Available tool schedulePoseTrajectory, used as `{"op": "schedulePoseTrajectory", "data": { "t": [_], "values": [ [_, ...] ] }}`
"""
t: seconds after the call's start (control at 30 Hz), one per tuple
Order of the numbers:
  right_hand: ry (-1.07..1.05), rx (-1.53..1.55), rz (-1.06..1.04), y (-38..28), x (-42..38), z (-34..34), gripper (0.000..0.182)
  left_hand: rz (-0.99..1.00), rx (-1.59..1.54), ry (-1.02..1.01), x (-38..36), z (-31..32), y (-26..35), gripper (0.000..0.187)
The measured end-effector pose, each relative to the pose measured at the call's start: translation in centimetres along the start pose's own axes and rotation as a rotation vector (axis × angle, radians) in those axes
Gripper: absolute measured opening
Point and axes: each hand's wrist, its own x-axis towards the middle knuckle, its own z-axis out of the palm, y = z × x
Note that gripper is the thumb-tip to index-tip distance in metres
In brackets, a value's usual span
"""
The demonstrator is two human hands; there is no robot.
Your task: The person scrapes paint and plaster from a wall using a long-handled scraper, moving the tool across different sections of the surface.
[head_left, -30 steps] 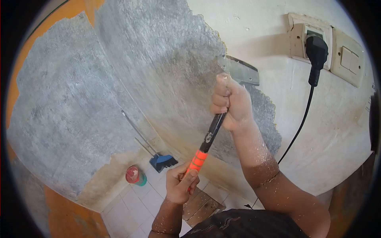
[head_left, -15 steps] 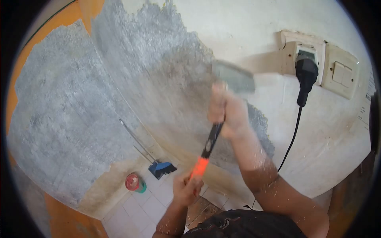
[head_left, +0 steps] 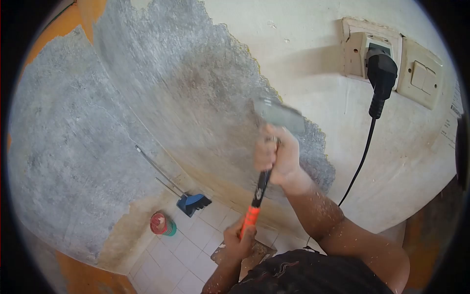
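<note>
A long-handled scraper (head_left: 281, 115) with a wide, motion-blurred blade lies against the wall, at the border between bare grey plaster (head_left: 196, 88) and cream paint (head_left: 303, 29). My right hand (head_left: 278, 154) is wrapped round the black upper shaft, just below the blade. Lower down, my left hand (head_left: 239, 240) grips the orange part of the handle (head_left: 250, 218). Pale flecks dot my right forearm.
A black plug (head_left: 382, 73) sits in a wall socket at the upper right, its cable hanging down beside a light switch (head_left: 422, 78). On the tiled floor (head_left: 191, 255) are a blue broom and dustpan (head_left: 192, 202) and a red and green basket (head_left: 164, 224).
The scraper blade and my right hand have moved down along the wall. My left hand has shifted slightly right and down. The view has shifted a little.
</note>
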Motion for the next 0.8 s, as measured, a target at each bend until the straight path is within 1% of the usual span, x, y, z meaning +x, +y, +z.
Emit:
{"op": "schedulePoseTrajectory", "data": {
  "t": [0.03, 0.07, 0.1, 0.13, 0.17, 0.2, 0.27, 0.3, 0.37, 0.4, 0.43, 0.47, 0.5, 0.53, 0.57, 0.6, 0.63, 0.67, 0.7, 0.77, 0.8],
  "values": [
    [-0.041, 0.046, 0.056, 0.8, -0.7, -1.5, 0.021, 0.001, -0.006, -0.003, -0.5, 0.0, -0.3, 0.038],
    [-0.083, 0.092, 0.116, 1.1, -1.0, -2.8, 0.024, -0.094, -0.069, 0.0, -0.9, 0.0, -0.5, 0.038],
    [-0.081, 0.089, 0.122, 0.7, -0.8, -2.4, 0.024, -0.191, -0.13, 0.006, -1.2, 0.0, -0.6, 0.038],
    [-0.102, 0.096, 0.111, 0.1, -0.3, -1.5, 0.027, -0.126, -0.078, -0.017, -0.4, -0.4, -0.7, 0.039],
    [-0.121, 0.109, 0.102, -0.4, 0.1, -0.6, 0.03, -0.139, -0.078, -0.007, 0.1, -0.9, -0.2, 0.039],
    [-0.117, 0.119, 0.111, -0.7, 0.5, 0.3, 0.03, -0.098, -0.086, -0.015, 1.1, -1.2, 1.3, 0.039],
    [-0.175, 0.051, 0.019, -1.4, 1.3, 1.9, 0.03, -0.007, -0.089, -0.008, 2.4, -1.4, 3.5, 0.038],
    [-0.184, 0.054, 0.016, -1.3, 1.3, 1.9, 0.03, 0.0, -0.081, -0.007, 2.2, -1.3, 3.4, 0.038],
    [-0.093, 0.043, -0.008, -0.6, 0.2, 1.1, 0.031, -0.014, -0.094, 0.018, 0.6, -0.5, 2.5, 0.037],
    [-0.096, 0.044, -0.003, 0.1, -0.4, -0.2, 0.031, -0.074, -0.085, -0.001, -0.5, -0.5, 1.1, 0.037],
    [-0.073, 0.055, 0.046, 1.0, -0.9, -1.8, 0.03, -0.069, -0.085, 0.004, -0.9, -0.1, 0.5, 0.037],
    [-0.055, 0.064, 0.096, 1.4, -0.9, -3.0, 0.03, -0.072, -0.1, 0.016, -1.0, 0.3, 0.1, 0.041],
    [-0.064, 0.059, 0.106, 1.0, -0.6, -2.3, 0.03, -0.079, -0.116, 0.034, -1.1, 0.6, -0.4, 0.046],
    [-0.051, 0.04, 0.052, 0.4, -0.1, -0.9, 0.029, 0.036, 0.05, 0.01, 0.2, -0.4, -0.8, 0.044],
    [-0.033, 0.027, -0.001, -0.2, 0.3, 0.5, 0.028, 0.025, 0.054, 0.024, 0.4, -1.0, -0.5, 0.044],
    [-0.034, 0.036, 0.011, -0.8, 0.8, 1.8, 0.028, -0.004, -0.056, 0.033, 1.6, -0.8, 2.7, 0.037],
    [-0.104, 0.024, -0.026, -1.7, 1.5, 3.3, 0.028, -0.023, -0.165, 0.034, 2.3, -0.7, 4.4, 0.031],
    [-0.173, 0.008, -0.067, -2.3, 1.7, 4.0, 0.028, -0.018, -0.16, 0.033, 2.3, -0.6, 4.5, 0.031],
    [-0.179, 0.005, -0.07, -2.2, 1.6, 3.7, 0.028, 0.026, -0.175, 0.033, 2.3, -0.4, 4.5, 0.031],
    [-0.121, 0.034, -0.013, -1.1, 0.9, 1.9, 0.025, 0.073, -0.189, 0.028, 1.2, 0.3, 3.3, 0.031],
    [-0.127, 0.031, -0.02, -0.3, 0.1, 0.6, 0.025, 0.005, -0.193, 0.05, -0.4, 0.7, 1.3, 0.03]
  ]
}}
